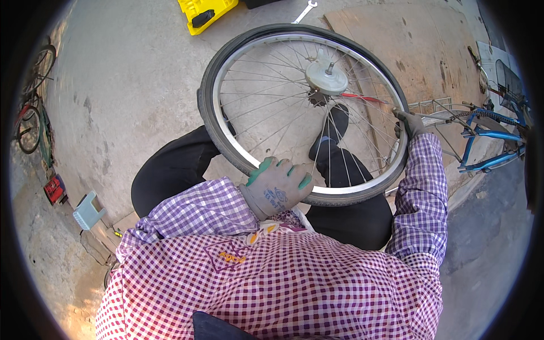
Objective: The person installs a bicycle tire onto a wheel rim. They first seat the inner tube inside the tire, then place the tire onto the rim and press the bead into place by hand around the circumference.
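Observation:
A bicycle wheel (340,199) with a black tyre and silver rim leans across my legs. Thin spokes run to its hub, where a round, pale grey drum (326,77) with a protruding axle sits; a small dark sprocket (318,98) shows just below it. My left hand (276,187), in a grey and green glove, is closed over the near edge of rim and tyre. At the wheel's right side my right hand (410,123), also gloved, grips the tyre; part of its fingers is hidden.
A red-handled tool (362,98) shows behind the spokes. Beyond the wheel lie a wrench (306,11) and a yellow tool case (207,12). A blue bicycle frame (492,134) lies to the right; bicycles (29,126) and a grey-blue plastic stool (89,210) stand left.

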Available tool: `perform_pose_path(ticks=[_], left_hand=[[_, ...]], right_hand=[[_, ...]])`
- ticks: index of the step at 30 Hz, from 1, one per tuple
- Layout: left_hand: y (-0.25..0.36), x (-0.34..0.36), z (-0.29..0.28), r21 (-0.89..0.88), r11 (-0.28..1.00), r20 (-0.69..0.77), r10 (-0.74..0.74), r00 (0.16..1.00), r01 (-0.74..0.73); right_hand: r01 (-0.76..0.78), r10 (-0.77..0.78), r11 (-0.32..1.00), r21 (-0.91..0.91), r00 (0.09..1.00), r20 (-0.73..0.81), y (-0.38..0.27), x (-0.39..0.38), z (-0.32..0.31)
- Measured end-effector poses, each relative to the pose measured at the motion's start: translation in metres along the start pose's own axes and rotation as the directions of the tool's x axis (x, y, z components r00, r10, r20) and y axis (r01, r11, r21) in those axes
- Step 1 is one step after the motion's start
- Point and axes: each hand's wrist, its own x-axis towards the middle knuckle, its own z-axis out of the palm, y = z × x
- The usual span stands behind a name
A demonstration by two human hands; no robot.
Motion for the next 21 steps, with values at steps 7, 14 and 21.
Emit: perform_pose_path(ticks=[7,14,21], left_hand=[[0.002,-0.005,0.001,-0.022,1.000,-0.021,0.004,1.000,-0.005],[-0.001,-0.020,0.005,-0.008,1.000,-0.099,0.023,0.995,-0.024],[-0.017,-0.032,0.002,-0.020,1.000,-0.093,0.018,0.996,-0.020]], right_hand=[[0.058,-0.067,0.978,-0.202,0.997,-0.040,0.002,-0.022,-0.009],[0.106,-0.134,0.881,-0.461,0.991,-0.029,0.005,-0.003,0.000],[0.119,-0.120,0.981,-0.154,0.993,0.004,0.009,-0.005,0.015]])
